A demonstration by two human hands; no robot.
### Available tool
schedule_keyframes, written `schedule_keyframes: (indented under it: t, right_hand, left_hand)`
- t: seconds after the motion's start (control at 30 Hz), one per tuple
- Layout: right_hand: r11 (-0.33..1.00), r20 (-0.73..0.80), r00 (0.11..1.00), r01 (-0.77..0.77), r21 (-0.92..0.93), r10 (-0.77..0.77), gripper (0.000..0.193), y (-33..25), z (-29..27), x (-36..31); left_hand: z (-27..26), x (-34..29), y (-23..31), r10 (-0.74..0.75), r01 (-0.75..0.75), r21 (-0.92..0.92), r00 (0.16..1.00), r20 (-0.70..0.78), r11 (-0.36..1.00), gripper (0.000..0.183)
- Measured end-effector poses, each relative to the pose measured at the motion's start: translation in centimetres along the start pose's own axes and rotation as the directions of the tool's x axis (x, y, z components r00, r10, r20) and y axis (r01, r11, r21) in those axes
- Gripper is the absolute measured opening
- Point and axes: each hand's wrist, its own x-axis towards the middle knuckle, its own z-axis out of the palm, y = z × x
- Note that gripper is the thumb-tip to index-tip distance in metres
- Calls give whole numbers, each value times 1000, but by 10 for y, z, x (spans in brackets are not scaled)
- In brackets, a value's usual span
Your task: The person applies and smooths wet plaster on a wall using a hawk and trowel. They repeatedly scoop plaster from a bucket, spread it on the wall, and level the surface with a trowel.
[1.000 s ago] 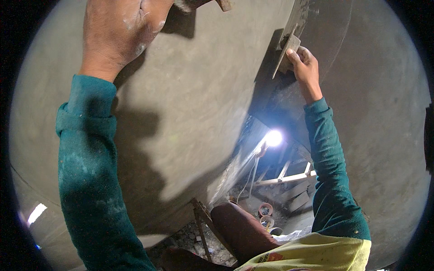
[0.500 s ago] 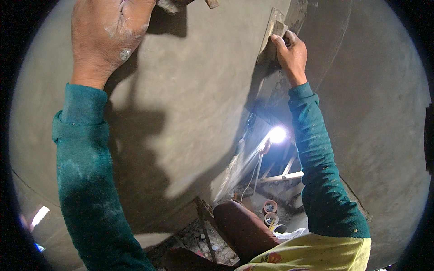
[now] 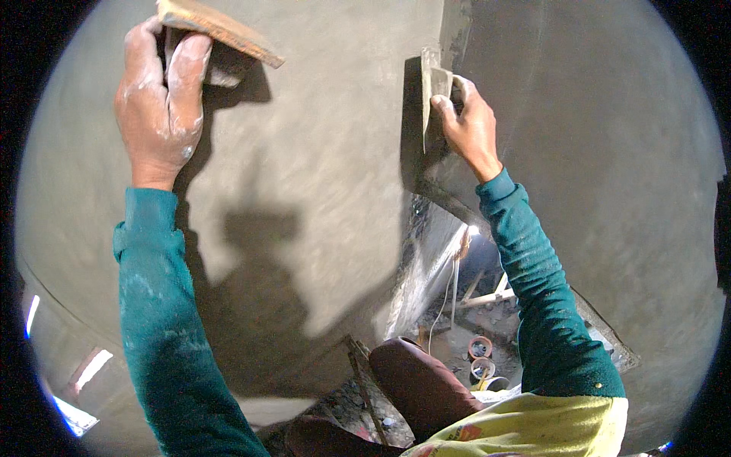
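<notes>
High on the left, my left hand (image 3: 160, 114) grips a wooden plastering float (image 3: 228, 34) from below, its fingers around the handle piece under the tilted board. Farther right, my right hand (image 3: 470, 126) pinches the block handle of a narrow plaster float (image 3: 426, 99), thumb on one side and fingers on the other. This float stands nearly upright beside the corner where two grey plastered walls meet, seen almost edge-on. Whether its face touches the plaster I cannot tell. A dark shadow lies along its left side.
Grey plastered wall (image 3: 335, 175) fills the middle, and another wall (image 3: 609, 175) rises on the right. Below are a bright lamp (image 3: 474, 230) partly behind my right sleeve, a white pole (image 3: 487, 298), several small buckets (image 3: 481, 348) and a rubble-strewn floor.
My right hand and its float sit lower and farther left, the float now more upright. The left hand is lower in view, showing more of its board. The view itself has shifted.
</notes>
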Motion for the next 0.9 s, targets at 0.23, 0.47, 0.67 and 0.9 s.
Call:
schedule_keyframes:
  t: [0.23,0.47,0.67,0.9]
  right_hand:
    - [990,-61,998,-18,-142,10,57,11,9,2]
    - [981,-77,996,-65,-181,52,58,5,18,6]
    - [976,-244,961,84,-201,-133,56,22,40,4]
    - [995,-197,980,13,-94,-31,57,18,54,-37]
  left_hand:
    - [6,-4,4,-11,11,8,1000,0,1000,38]
    - [4,-4,13,-69,69,9,998,8,998,36]
    - [5,-7,12,-80,80,43,997,9,996,37]
    - [-2,-5,0,83,-89,145,995,53,985,41]
